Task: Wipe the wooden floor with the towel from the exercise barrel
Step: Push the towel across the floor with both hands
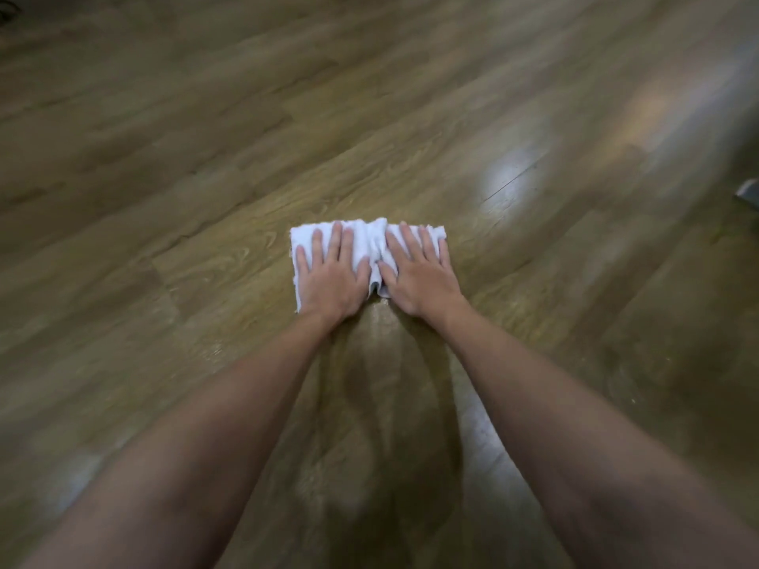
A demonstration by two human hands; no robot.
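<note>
A white towel lies spread flat on the wooden floor in the middle of the view, bunched into folds at its centre. My left hand presses flat on its left half, fingers spread. My right hand presses flat on its right half, fingers spread too. Both arms reach straight forward from the bottom of the frame. A streaked, damp-looking trail runs on the floor from the towel back between my arms. The exercise barrel is not in view.
Brown plank flooring fills the view, with bright light reflections at the right. A small grey object shows at the right edge. Something dark sits at the top left corner.
</note>
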